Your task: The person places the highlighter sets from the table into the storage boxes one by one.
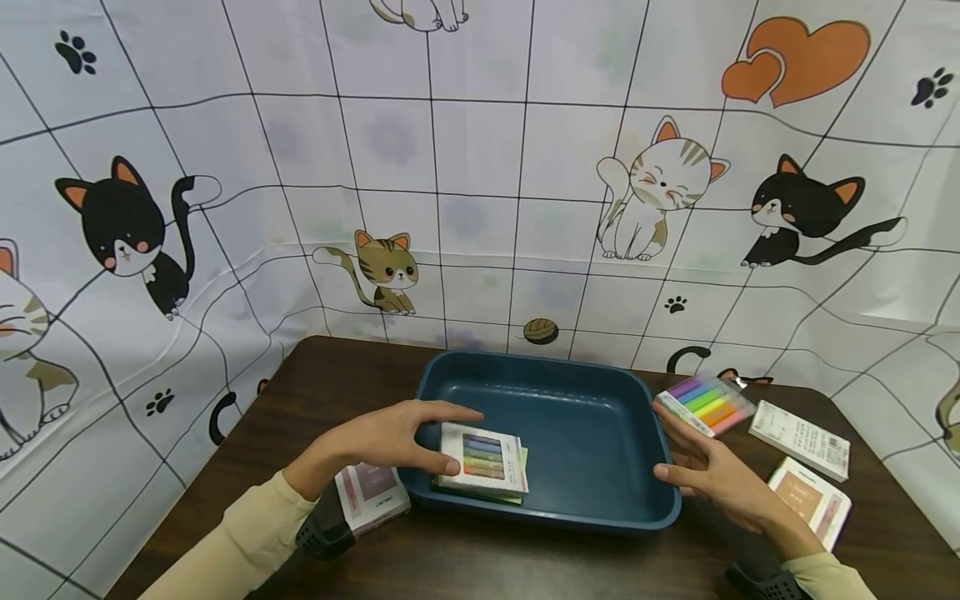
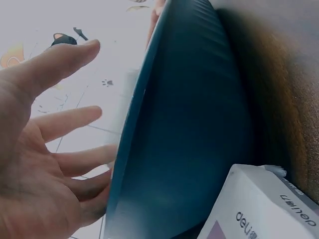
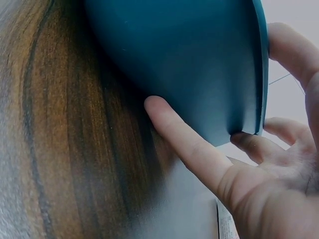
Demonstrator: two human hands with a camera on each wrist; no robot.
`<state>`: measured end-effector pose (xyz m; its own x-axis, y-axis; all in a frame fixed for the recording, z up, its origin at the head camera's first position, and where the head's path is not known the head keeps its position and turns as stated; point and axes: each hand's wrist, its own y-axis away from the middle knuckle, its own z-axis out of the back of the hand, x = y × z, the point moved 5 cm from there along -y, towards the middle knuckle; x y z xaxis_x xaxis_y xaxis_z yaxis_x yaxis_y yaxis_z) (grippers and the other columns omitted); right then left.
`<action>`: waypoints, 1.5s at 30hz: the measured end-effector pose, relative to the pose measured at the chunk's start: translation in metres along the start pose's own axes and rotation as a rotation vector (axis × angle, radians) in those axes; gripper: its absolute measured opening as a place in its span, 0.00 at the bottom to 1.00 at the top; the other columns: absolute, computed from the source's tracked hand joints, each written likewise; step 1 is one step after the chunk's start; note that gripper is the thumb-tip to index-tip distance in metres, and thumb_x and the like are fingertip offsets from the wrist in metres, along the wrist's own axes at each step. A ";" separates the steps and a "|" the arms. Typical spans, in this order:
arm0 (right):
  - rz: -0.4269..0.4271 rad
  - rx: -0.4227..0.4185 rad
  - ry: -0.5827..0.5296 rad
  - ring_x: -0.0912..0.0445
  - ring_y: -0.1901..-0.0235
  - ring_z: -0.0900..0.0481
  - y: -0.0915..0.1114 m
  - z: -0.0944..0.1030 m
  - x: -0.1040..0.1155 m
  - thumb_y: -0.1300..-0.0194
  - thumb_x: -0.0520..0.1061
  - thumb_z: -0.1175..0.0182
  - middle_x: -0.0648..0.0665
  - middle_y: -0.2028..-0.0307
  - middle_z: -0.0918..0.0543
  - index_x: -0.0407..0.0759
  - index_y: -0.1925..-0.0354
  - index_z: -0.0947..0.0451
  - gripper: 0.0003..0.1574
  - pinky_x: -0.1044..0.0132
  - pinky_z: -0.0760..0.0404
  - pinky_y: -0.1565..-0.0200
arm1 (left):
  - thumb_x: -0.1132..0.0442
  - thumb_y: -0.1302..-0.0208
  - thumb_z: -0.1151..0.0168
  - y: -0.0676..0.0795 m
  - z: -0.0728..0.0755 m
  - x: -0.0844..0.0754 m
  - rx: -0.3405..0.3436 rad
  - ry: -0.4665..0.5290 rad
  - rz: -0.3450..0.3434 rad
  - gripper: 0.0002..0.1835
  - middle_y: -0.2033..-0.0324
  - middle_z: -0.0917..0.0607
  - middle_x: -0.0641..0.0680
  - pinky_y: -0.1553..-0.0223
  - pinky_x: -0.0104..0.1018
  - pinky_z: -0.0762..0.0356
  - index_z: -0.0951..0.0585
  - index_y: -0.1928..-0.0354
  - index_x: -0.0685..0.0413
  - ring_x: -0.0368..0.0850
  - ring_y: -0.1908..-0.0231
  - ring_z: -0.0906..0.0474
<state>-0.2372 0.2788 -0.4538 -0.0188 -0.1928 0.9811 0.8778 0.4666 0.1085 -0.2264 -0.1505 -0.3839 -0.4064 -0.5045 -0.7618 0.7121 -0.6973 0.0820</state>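
Note:
A dark blue tray (image 1: 592,467) stands on the brown table. In its left front part lies a white box (image 1: 517,475) with a window showing coloured sticks, stacked on something with a green edge. My left hand (image 1: 397,433) hovers over the tray's left rim, fingers spread; its thumb overlaps the box in the head view. Nothing lies between those fingers (image 2: 75,122) in the left wrist view. My right hand (image 1: 701,467) holds the tray's right rim, thumb over the edge. One finger (image 3: 189,144) rests along the outer wall in the right wrist view.
Left of the tray lies a white and mauve box (image 1: 372,497) marked deli (image 2: 259,204). To its right are a clear pack of rainbow-coloured sticks (image 1: 708,404), a white box with a barcode (image 1: 801,439) and a white and tan box (image 1: 810,500). A cat-print sheet (image 1: 480,225) hangs behind.

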 end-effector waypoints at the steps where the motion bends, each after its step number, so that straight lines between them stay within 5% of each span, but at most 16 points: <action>1: 0.000 0.001 -0.003 0.25 0.28 0.54 0.000 0.000 0.000 0.26 0.38 0.41 0.33 0.21 0.64 0.56 0.17 0.59 0.53 0.40 0.20 0.48 | 0.44 0.35 0.30 0.000 0.000 -0.001 0.002 -0.010 -0.005 0.37 0.28 0.33 0.48 0.36 0.65 0.38 0.31 0.25 0.33 0.53 0.31 0.38; 5: -0.004 0.005 -0.023 0.25 0.28 0.54 0.001 0.000 -0.003 0.26 0.37 0.41 0.34 0.21 0.64 0.57 0.17 0.60 0.53 0.40 0.20 0.49 | 0.44 0.33 0.32 0.000 0.001 -0.003 0.003 -0.032 -0.022 0.37 0.24 0.39 0.49 0.33 0.68 0.44 0.32 0.24 0.33 0.54 0.25 0.48; 45: 0.028 0.020 -0.045 0.26 0.29 0.53 -0.001 -0.001 -0.003 0.26 0.35 0.42 0.34 0.20 0.64 0.56 0.17 0.60 0.53 0.42 0.18 0.51 | 0.39 0.37 0.30 0.017 -0.002 -0.028 -0.042 -0.106 -0.042 0.45 0.21 0.51 0.46 0.35 0.71 0.44 0.40 0.21 0.31 0.59 0.24 0.53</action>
<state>-0.2373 0.2782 -0.4565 -0.0164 -0.1401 0.9900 0.8686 0.4885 0.0835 -0.2013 -0.1472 -0.3623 -0.4930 -0.5281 -0.6914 0.7157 -0.6980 0.0228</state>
